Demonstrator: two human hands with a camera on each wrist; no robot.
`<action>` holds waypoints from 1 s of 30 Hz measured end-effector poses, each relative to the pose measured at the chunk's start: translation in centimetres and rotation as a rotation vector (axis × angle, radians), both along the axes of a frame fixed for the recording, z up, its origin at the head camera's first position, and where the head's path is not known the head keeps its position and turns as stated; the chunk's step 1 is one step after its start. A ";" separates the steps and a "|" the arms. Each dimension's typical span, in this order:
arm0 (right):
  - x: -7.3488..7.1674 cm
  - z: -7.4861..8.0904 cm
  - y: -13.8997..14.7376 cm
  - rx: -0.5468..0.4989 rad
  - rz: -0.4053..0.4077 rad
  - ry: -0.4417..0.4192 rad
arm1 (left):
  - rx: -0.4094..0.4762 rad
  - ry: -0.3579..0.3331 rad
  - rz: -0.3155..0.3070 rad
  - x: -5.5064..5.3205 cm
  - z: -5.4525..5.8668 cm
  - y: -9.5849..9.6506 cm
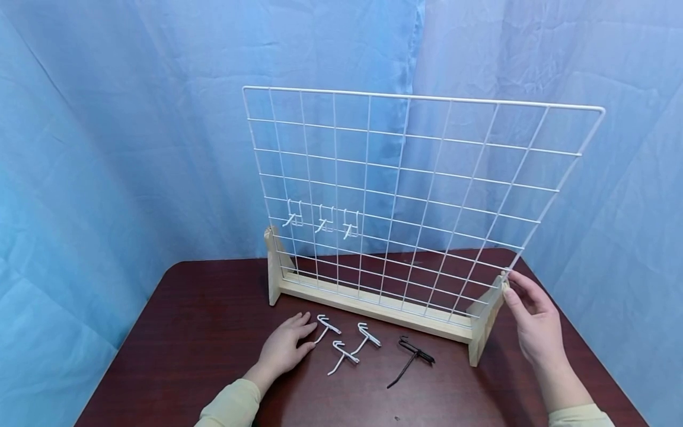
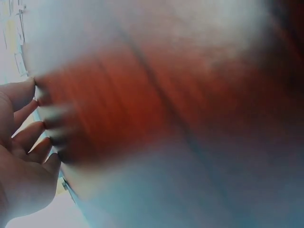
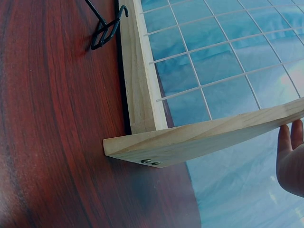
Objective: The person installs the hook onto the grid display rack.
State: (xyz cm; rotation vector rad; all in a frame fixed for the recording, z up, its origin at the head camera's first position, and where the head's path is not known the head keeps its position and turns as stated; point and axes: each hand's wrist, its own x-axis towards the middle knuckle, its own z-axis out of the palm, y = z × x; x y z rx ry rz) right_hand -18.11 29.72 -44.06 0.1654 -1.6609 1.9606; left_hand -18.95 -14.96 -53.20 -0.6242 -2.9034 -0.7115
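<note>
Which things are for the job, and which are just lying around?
Probably for the job:
wooden stand, held by the right hand
wire grid
three hanging white hooks
three loose white hooks near the left hand
black hook

Probably just there:
table underneath
blue curtains behind
tiny dark speck

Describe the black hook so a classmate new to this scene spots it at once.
On the dark red table, find the white wire grid standing in its wooden base. On the viewer's side of the base, look right of the three loose white hooks for the black hook. Its colour sets it apart: every other visible hook is white.
</note>
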 end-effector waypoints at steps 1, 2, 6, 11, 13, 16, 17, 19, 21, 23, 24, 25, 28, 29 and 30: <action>0.0 0.0 0.0 0.000 0.000 -0.001 | 0.007 0.002 0.003 0.0 0.0 0.0; 0.0 0.0 0.0 0.000 0.000 -0.002 | 0.014 0.003 0.005 0.0 -0.1 -0.1; 0.0 0.0 0.0 0.001 0.001 -0.003 | 0.049 0.021 0.015 -0.1 -0.2 -0.1; 0.0 0.0 0.0 -0.004 0.002 -0.002 | 0.069 0.055 0.039 -0.4 -0.5 -0.1; 0.0 0.1 0.0 -0.002 0.001 -0.005 | 0.084 0.061 0.049 -0.4 -0.7 -0.1; 0.1 0.1 0.0 0.002 -0.006 -0.012 | 0.121 0.061 0.055 -0.5 -0.9 0.0; 0.1 0.1 0.0 0.003 -0.007 -0.014 | 0.139 0.060 0.055 -0.5 -0.9 0.0; 0.1 0.1 0.0 0.004 -0.010 -0.017 | 0.170 0.058 0.054 -0.6 -1.1 0.1; 0.1 0.1 0.0 0.005 -0.012 -0.020 | 0.192 0.054 0.054 -0.7 -1.2 0.1; 0.1 0.1 0.0 0.007 -0.012 -0.024 | 0.210 0.051 0.057 -0.7 -1.3 0.2; 0.1 0.1 0.0 0.007 -0.012 -0.025 | 0.214 0.048 0.061 -0.8 -1.4 0.2; 0.1 0.1 0.0 0.007 -0.012 -0.027 | 0.215 0.048 0.062 -0.8 -1.4 0.2; 0.1 0.1 0.0 0.009 -0.014 -0.032 | 0.226 0.045 0.071 -0.9 -1.6 0.2; 0.1 0.1 0.0 0.007 -0.014 -0.034 | 0.231 0.045 0.074 -0.9 -1.6 0.2; 0.1 0.1 0.0 0.006 -0.013 -0.036 | 0.231 0.048 0.076 -0.9 -1.7 0.2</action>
